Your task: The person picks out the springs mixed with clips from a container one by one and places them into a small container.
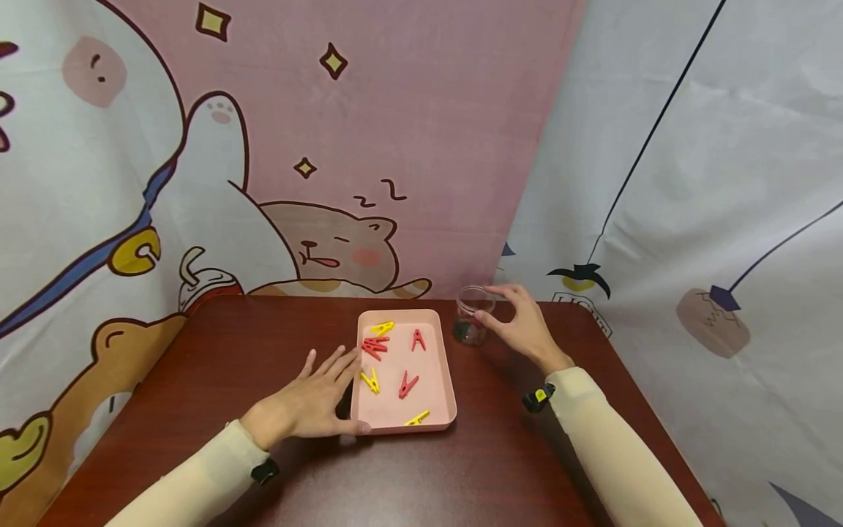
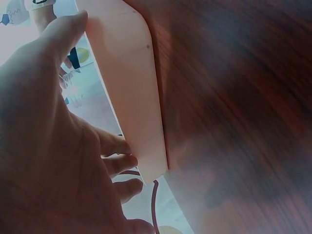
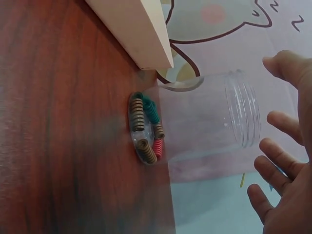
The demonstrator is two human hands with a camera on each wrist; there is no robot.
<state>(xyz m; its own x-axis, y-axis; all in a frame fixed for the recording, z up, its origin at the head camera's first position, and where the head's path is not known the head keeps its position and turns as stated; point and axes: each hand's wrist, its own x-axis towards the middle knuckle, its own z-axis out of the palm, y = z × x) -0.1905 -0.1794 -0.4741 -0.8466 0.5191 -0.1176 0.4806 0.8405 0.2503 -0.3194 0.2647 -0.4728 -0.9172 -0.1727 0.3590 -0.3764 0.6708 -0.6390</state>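
Observation:
A pink tray (image 1: 431,366) holds several small red clothespins (image 1: 407,385) and yellow clothespins (image 1: 383,329). My left hand (image 1: 309,401) lies along the tray's left side, fingers spread; in the left wrist view its thumb and fingertips are at the rim. To the right of the tray, a clear jar (image 3: 195,117) without a lid stands upright on the table. At its bottom lie several small coils (image 3: 138,114), in brown, green and red. My right hand (image 1: 523,326) is by the jar's mouth, thumb and fingers spread. The right wrist view shows a gap between them and the threaded rim.
The dark brown wooden table (image 1: 388,483) reaches back to a cartoon-printed cloth (image 1: 421,146). Another printed cloth (image 1: 724,183) hangs along the right side. The tray's back right corner is close to the jar.

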